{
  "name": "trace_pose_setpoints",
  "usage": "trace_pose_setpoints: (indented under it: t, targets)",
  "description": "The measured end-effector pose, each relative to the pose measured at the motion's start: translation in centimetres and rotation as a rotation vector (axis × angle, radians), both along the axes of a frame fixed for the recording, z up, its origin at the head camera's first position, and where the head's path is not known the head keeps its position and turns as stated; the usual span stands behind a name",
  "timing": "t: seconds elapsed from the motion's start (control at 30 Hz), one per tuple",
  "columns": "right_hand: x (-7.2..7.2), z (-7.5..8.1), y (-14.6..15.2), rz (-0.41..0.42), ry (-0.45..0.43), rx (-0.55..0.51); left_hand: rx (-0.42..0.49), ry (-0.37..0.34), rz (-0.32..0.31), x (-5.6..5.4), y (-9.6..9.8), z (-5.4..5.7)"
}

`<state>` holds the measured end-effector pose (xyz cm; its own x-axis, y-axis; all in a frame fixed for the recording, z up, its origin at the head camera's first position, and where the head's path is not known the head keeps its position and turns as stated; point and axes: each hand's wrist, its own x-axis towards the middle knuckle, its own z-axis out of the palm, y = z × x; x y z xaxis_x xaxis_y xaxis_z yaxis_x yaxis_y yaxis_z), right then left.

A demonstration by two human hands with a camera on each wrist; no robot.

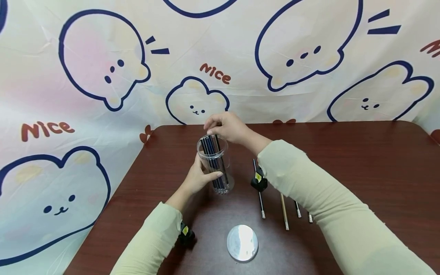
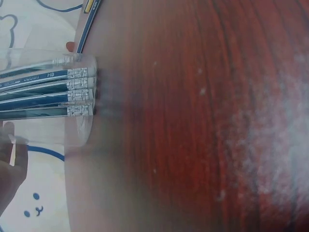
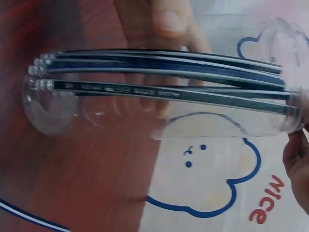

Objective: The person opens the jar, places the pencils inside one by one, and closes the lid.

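A clear plastic jar (image 1: 229,168) stands tilted on the table, holding several dark blue and black pencils (image 3: 116,65) with their eraser ends down. My left hand (image 1: 201,177) grips the jar's side, its thumb across the front. Over the jar's mouth, my right hand (image 1: 227,128) pinches the upper end of one dark pencil (image 3: 159,93) at the rim; the exact contact is partly hidden. In the left wrist view, the metal ferrules (image 2: 79,83) rest near the jar's base. A round lid (image 1: 242,243) lies on the table nearer to me.
Several loose pencils lie to the right, partly under my right sleeve: a dark one (image 1: 261,206), a gold-coloured one (image 1: 284,212) and others. Behind the brown table (image 1: 343,152) hangs a printed cloth (image 1: 240,103). Black devices (image 1: 259,180) are strapped at my wrists.
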<state>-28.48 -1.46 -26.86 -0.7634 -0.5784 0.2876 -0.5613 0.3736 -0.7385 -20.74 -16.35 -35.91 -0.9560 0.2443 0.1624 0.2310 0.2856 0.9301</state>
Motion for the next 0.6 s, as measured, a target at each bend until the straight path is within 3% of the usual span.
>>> trace_pose_setpoints:
  t: [0.1, 0.2, 0.5, 0.6]
  targets:
    - [-0.1, 0.4, 0.0, 0.025, 0.027, 0.097, 0.014, -0.003, -0.011, 0.0, -0.1, -0.1]
    - [-0.1, 0.3, 0.0, 0.043, -0.008, 0.107, 0.015, -0.011, -0.014, -0.1, -0.1, -0.1]
    - [-0.6, -1.1, 0.5, -0.004, -0.162, -0.107, 0.032, -0.019, -0.015, -0.1, 0.0, -0.1]
    - [-0.7, -1.4, 0.9, -0.001, -0.189, -0.147, 0.038, -0.010, -0.017, -0.9, -0.4, -1.0]
